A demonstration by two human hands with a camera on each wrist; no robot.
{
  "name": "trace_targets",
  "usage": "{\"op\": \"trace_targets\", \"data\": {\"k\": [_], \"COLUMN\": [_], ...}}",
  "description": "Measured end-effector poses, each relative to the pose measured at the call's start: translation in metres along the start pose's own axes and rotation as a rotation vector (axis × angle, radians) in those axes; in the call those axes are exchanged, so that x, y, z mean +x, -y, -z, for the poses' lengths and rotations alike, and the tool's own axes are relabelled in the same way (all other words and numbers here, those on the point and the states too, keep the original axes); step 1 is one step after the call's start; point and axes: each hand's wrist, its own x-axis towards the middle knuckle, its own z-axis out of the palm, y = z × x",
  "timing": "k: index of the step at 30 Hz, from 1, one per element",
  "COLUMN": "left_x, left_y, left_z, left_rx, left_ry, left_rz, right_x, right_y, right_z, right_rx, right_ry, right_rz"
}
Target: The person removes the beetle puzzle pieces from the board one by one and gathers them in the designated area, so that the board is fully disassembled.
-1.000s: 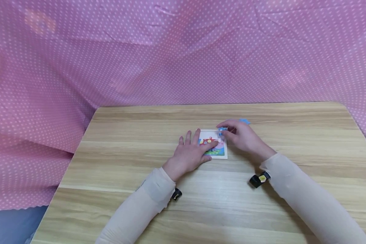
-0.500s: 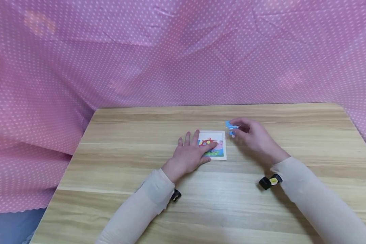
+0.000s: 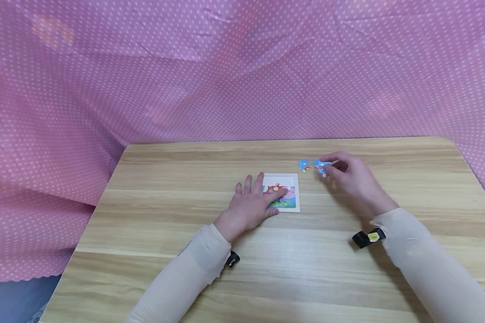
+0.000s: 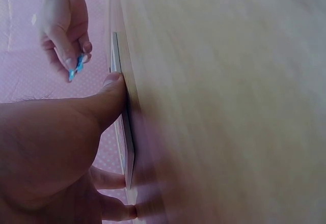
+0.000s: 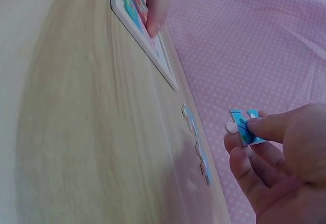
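Note:
My left hand (image 3: 248,207) rests with spread, straight fingers on a small white-framed jigsaw tray (image 3: 297,194), covering its left side. Red, pink, green and blue picture pieces fill the tray's lower part, while its upper part shows white. Up and to the right, my right hand (image 3: 354,181) pinches a blue jigsaw piece (image 5: 247,131) between thumb and fingers, held above the table. Loose blue jigsaw pieces (image 3: 303,165) lie on the table just beyond the tray's top right corner, partly behind the held piece in the head view.
The wood-grain table (image 3: 291,269) ends at a back edge not far past the loose pieces. Pink dotted cloth (image 3: 242,72) hangs behind it and down the left side. A black wrist camera (image 3: 368,237) is strapped at my right sleeve.
My right hand has drawn back from the tray's top right corner, moving right with the jigsaw piece still pinched. Loose pieces it hid have come into sight. My left hand has stayed put.

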Motion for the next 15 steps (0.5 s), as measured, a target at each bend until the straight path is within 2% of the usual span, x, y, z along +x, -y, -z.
{"op": "trace_targets", "data": {"k": [7, 15], "left_x": [-0.001, -0.003], "left_y": [0.000, 0.001], "left_z": [0.001, 0.002], "left_rx": [0.007, 0.021], "left_ry": [0.007, -0.004], "left_rz": [0.002, -0.003], "right_x": [0.004, 0.008], "right_y": [-0.012, -0.017], "right_z": [0.009, 0.014], "right_rx": [0.013, -0.060], "right_ry": [-0.018, -0.066], "right_rz": [-0.010, 0.013]}}
